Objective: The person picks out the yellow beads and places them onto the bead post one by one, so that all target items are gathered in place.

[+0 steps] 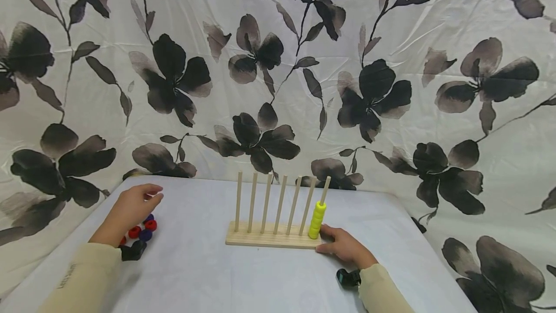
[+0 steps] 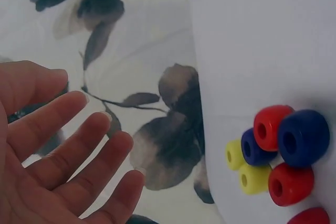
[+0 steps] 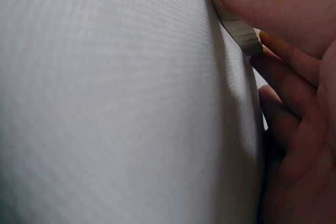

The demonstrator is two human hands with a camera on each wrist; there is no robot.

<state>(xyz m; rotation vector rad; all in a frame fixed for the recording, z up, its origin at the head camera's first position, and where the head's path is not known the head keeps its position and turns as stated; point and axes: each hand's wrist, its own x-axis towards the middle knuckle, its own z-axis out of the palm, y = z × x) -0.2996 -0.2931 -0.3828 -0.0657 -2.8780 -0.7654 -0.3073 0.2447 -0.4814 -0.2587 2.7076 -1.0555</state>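
A wooden peg stand [image 1: 271, 241] with a row of several upright rods stands mid-table. Yellow beads [image 1: 317, 220] are stacked on its rightmost rod; the other rods carry no beads. My right hand [image 1: 345, 246] grips the right end of the base, thumb on the near side and fingers behind; the wood's end [image 3: 245, 35] shows between them in the right wrist view. At the left, my left hand [image 1: 133, 205] hovers with fingers spread and holds nothing. Beside it lie loose beads, among them a blue bead [image 2: 304, 139], a red bead [image 2: 290, 184] and a yellow bead [image 2: 255, 178].
A white cloth [image 1: 191, 274] covers the table. Behind it hangs a floral curtain [image 1: 304, 110], close to the table's far and left edges. Small black wrist cameras [image 1: 349, 278] are strapped at both cuffs.
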